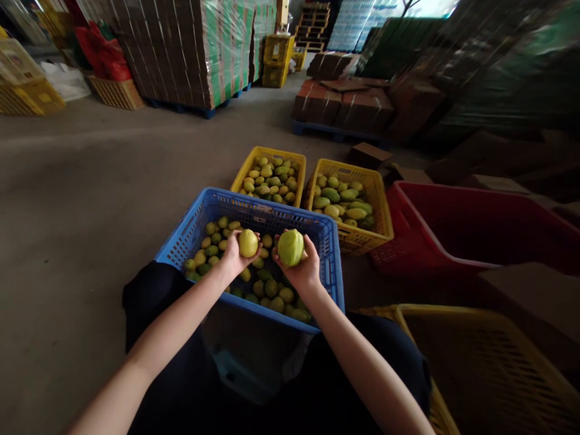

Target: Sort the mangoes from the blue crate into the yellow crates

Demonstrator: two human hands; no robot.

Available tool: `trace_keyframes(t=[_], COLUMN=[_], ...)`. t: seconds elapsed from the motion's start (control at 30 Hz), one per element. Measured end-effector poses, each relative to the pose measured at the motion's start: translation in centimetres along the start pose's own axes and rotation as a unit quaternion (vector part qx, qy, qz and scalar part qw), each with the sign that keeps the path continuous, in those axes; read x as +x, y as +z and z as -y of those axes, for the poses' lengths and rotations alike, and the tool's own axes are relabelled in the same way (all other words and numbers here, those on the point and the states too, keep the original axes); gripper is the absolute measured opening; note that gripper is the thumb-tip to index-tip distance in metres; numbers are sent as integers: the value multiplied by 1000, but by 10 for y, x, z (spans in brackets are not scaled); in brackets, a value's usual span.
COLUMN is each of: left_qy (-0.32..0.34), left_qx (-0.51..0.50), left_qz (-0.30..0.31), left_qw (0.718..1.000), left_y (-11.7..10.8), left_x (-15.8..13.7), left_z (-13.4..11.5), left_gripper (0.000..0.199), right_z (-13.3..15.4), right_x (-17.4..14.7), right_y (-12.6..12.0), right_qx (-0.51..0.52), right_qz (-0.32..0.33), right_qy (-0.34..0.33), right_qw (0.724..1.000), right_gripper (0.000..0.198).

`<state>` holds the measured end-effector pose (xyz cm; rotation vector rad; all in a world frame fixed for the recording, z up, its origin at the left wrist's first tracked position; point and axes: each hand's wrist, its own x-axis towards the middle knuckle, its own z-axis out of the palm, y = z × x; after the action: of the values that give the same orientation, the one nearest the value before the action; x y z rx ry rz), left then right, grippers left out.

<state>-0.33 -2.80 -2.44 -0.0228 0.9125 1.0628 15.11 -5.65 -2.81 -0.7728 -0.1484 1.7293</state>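
Note:
Over a blue plastic crate of lemons, both my hands are held up side by side. My left hand cups a yellow lemon in its fingers. In my right hand lies a larger, ridged, greenish-yellow lemon. Below them, loose yellow and green lemons cover much of the crate's bottom, and my forearms hide some of these. The crate stands in front of my knees.
Beyond the blue crate stand two yellow crates of fruit, a left one and a right one. A red crate is to the right, with another yellow crate nearer. Wrapped pallet stacks and brown cartons stand behind.

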Motion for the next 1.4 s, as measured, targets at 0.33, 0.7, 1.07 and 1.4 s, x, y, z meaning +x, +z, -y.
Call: trace_keyframes(t=[0.33,0.7,1.07,1.4], left_qy=[-70,-5,18,22], left_qx=[-37,-81,4,-50], left_qz=[-31,47,56,156], left_qw=[996,996,998,986], left_y=[-4,5,-9,6], left_x=[12,-1,5,13], left_z=[10,9,37,2], left_gripper=[32,26,26,42], right_z=[-4,-31,-59,-52], right_x=[14,13,-4,-10], right_y=[-5,-10,-26,-24], right_qx=[32,-184,-582,-601], right_qz=[-113,-38,66,206], right_qy=[81,-92,-313,-525], right_qw=[990,978,747,566], right_gripper=[23,33,57,51])
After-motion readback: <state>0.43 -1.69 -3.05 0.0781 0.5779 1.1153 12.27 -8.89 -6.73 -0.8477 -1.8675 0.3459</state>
